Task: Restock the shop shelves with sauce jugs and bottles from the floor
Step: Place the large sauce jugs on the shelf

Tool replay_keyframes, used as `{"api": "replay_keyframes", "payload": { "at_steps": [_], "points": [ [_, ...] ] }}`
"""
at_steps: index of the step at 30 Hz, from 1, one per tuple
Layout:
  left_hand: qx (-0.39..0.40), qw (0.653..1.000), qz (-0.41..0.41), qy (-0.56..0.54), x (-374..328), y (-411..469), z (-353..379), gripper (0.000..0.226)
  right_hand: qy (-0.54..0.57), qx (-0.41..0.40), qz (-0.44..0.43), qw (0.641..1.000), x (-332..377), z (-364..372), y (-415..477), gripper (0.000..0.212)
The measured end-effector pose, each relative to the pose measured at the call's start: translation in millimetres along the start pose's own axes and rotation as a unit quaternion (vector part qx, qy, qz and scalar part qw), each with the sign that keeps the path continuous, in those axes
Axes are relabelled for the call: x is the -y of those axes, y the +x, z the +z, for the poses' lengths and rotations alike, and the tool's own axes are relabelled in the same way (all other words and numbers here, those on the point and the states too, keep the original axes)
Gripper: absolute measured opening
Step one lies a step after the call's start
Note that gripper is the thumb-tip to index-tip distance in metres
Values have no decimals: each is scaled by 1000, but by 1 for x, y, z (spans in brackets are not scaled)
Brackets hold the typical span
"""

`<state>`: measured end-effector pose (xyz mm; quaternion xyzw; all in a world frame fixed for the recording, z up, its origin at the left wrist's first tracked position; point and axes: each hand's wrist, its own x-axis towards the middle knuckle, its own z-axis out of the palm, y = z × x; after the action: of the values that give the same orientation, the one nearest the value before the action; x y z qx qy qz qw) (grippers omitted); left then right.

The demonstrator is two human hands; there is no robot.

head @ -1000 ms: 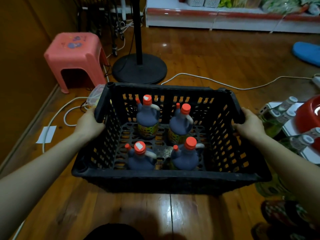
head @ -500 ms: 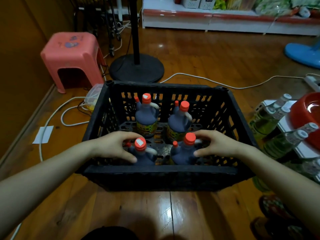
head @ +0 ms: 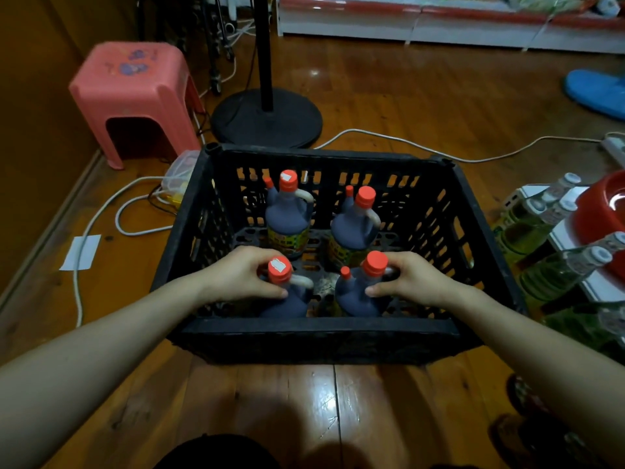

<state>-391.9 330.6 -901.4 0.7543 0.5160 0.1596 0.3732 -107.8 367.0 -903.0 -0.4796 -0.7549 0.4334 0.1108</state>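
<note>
Four dark blue plastic sauce jugs with orange-red caps stand upright in two rows inside a black lattice-walled plastic crate (head: 318, 328) that sits on a glossy brown wooden floor (head: 372, 401). The near-left jug (head: 287, 301), whose cap bears a white sticker, is gripped by the left hand (head: 236, 275): fingers curl round the far side of its neck just under the cap, and the thumb lies on its near shoulder. The near-right jug (head: 355, 296) is gripped the same way by the right hand (head: 416, 279), fingers wrapped behind the neck and handle, thumb laid on the shoulder. Whether either jug's base is off the crate floor cannot be told. Behind them the far-left jug (head: 287, 218) and the far-right jug (head: 355, 228) stand untouched near the far wall, each showing a yellow patterned label, a pale handle and a small second spout cap. Just beside the crate's far-left corner lies a clear plastic container (head: 179, 174), with a white cable (head: 101, 214) looping across the floor to its left and a white paper slip (head: 81, 252) nearer the wall. Farther off on the left stands a pink plastic stool (head: 132, 79), and to its right the round black base of a floor stand (head: 267, 118). To the right of the crate, clear bottles of pale green liquid with white caps (head: 558, 272) cluster next to a red bowl (head: 605, 211). Along the far wall runs a low white shelf with red trim (head: 406, 22).
</note>
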Motion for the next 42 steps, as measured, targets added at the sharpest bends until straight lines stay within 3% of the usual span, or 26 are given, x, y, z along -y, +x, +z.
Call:
{"api": "replay_keyframes", "payload": {
  "at_steps": [4, 8, 12, 18, 27, 32, 34, 37, 42],
  "points": [
    [-71, 997, -12, -26, -3, -1, -2, 33, 5, -32, -6, 999, -3, 0, -3, 24],
    [-147, 986, -56, -54, -32, -1, -29, 36, 42, -92, 20, 995, 18, -17, -10, 29],
    [-190, 974, -114, -58, -91, -5, -76, 30, 57, -121, 34, 990, 77, -63, -33, 18],
    [-207, 964, -147, -84, -210, -15, -167, 25, 72, -156, 47, 984, 185, -156, -87, 20],
    [-195, 971, -98, -99, -407, -40, -287, 19, 80, -216, 65, 971, 333, -294, -183, 19],
    [-187, 976, -63, -94, -497, -51, -333, 35, 62, -256, 73, 962, 402, -356, -241, 19],
    [-185, 977, -51, -97, -529, -56, -349, 28, 51, -275, 80, 957, 427, -376, -267, 20],
    [-163, 982, -5, -90, -579, -60, -370, 21, 36, -309, 95, 946, 463, -403, -309, 21],
    [-98, 987, 113, -51, -664, -67, -393, 29, 41, -381, 120, 916, 513, -436, -393, 17]
  ]
}}
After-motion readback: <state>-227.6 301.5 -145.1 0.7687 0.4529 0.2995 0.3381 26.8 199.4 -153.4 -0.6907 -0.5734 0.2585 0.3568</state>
